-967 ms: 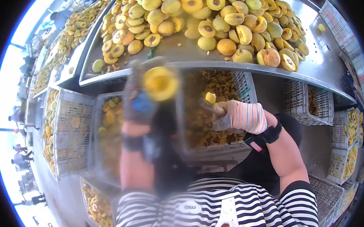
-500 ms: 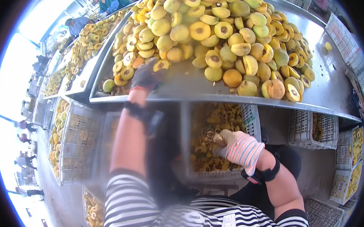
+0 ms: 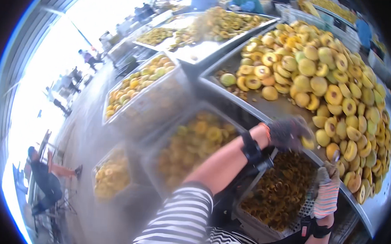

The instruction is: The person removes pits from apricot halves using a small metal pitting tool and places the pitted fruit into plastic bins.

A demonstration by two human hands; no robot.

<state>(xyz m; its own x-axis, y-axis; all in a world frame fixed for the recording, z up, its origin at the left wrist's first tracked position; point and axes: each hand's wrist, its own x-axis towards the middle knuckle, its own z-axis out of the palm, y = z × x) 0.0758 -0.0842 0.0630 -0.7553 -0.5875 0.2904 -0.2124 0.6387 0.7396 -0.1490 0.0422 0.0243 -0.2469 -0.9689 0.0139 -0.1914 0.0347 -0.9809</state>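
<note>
My left hand (image 3: 289, 132), in a dark glove, is over the near edge of the metal table (image 3: 272, 107). Its fingers close round a yellow peach half (image 3: 308, 142), blurred by motion. Beside it at the table edge, my right hand (image 3: 326, 193) wears a striped knit glove. From its fist points a small tool with a metal tip (image 3: 336, 155), its exact kind unclear. A big heap of halved yellow peaches (image 3: 318, 83) covers much of the table, many with cut faces showing. Below my hands stands a crate of brownish peach scraps (image 3: 279, 191).
Left of my arm are a blurred crate of peaches (image 3: 194, 143), a smaller one (image 3: 112, 175) and a tall white crate (image 3: 150, 100) filled with fruit. Another fruit table (image 3: 208, 31) stands beyond, with people behind it. A person (image 3: 47, 176) sits at the far left.
The view has swung left. My left hand now has a peach half and has come toward my right hand. My right hand has risen from over the scrap crate to the table edge.
</note>
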